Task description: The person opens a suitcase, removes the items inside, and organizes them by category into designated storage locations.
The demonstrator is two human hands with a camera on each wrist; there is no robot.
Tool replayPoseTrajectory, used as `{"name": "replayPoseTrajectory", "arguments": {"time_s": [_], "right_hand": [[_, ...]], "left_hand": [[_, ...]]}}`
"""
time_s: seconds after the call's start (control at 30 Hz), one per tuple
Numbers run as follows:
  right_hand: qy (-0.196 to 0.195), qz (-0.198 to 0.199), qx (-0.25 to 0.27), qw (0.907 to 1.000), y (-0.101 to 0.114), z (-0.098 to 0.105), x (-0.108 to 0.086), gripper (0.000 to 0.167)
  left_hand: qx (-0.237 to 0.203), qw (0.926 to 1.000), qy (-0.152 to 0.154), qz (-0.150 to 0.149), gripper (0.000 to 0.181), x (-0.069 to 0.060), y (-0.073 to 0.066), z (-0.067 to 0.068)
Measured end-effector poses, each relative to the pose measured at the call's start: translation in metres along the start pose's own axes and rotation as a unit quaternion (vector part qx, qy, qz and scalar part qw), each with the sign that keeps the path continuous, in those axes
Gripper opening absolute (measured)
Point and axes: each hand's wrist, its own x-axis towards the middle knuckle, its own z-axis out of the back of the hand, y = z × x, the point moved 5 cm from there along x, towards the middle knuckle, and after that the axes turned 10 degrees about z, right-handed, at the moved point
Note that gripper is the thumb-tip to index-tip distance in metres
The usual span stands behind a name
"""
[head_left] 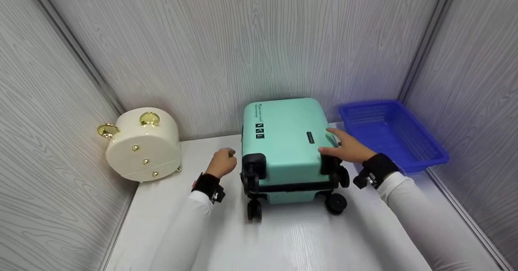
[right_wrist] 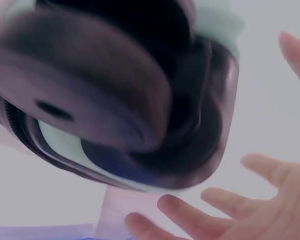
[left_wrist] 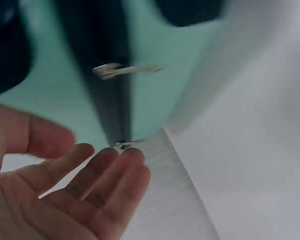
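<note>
A mint-green suitcase lies on its side on the white table, its black wheels toward me. Just left of it is my left hand, fingers loosely bent and holding nothing. The left wrist view shows those fingers close to the dark zipper band, which carries metal zipper pulls; whether they touch it I cannot tell. My right hand is spread at the suitcase's right edge, thumb and fingers apart. In the right wrist view its fingertips stand near a blurred wheel, gripping nothing.
At the left stands a round cream case with gold handles and knobs. A blue plastic basket sits at the right, close beside the right hand. Wood-patterned panels wall the table at the back and both sides.
</note>
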Motion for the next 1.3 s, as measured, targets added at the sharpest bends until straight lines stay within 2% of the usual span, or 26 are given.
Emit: {"name": "replayPoseTrajectory", "arguments": {"time_s": [0.07,0.17,0.23,0.3,0.4,0.53,0.67,0.87,0.97,1.03,1.1,1.2,1.3], "right_hand": [[-0.006,-0.028,0.004,0.9996,-0.01,0.004,0.007,0.1],[0.017,-0.057,-0.013,0.9982,-0.024,0.005,0.015,0.102],[0.048,-0.066,-0.011,0.9966,-0.033,0.002,0.019,0.103],[0.079,-0.074,0.011,0.994,-0.04,-0.002,0.021,0.103],[0.113,-0.09,0.061,0.9876,-0.046,-0.008,0.021,0.103],[0.128,-0.109,0.124,0.978,-0.05,-0.014,0.02,0.102],[0.122,-0.119,0.171,0.9703,-0.051,-0.019,0.022,0.097],[0.082,-0.12,0.204,0.9681,-0.046,-0.021,0.024,0.09],[0.049,-0.122,0.229,0.9645,-0.039,-0.017,0.029,0.073],[0.025,-0.116,0.24,0.9634,-0.032,-0.012,0.032,0.06],[0.002,-0.108,0.246,0.9632,-0.021,-0.004,0.035,0.054],[-0.015,-0.098,0.228,0.9687,0.001,0.01,0.04,0.054],[-0.006,-0.101,0.188,0.9769,0.025,0.024,0.044,0.058]], "left_hand": [[-0.073,0.9961,0.044,0.021,0.055,0.01,-0.011,0.005],[-0.146,0.9796,0.124,0.062,0.066,0.018,-0.025,0.004],[-0.151,0.9729,0.158,0.075,0.071,0.022,-0.032,0.002],[-0.129,0.9727,0.178,0.074,0.073,0.024,-0.038,0.001],[-0.104,0.9744,0.185,0.073,0.073,0.024,-0.043,0.0],[-0.092,0.9741,0.193,0.075,0.073,0.025,-0.045,0.0],[-0.079,0.9739,0.203,0.063,0.072,0.027,-0.046,-0.001],[-0.09,0.9719,0.212,0.049,0.068,0.03,-0.04,-0.001],[-0.105,0.969,0.219,0.046,0.068,0.03,-0.032,0.002],[-0.122,0.9654,0.226,0.046,0.067,0.029,-0.028,0.003],[-0.144,0.9603,0.234,0.051,0.066,0.029,-0.023,0.004],[-0.17,0.9552,0.234,0.06,0.063,0.028,-0.017,0.006],[-0.167,0.9593,0.221,0.057,0.063,0.027,-0.016,0.012]]}}
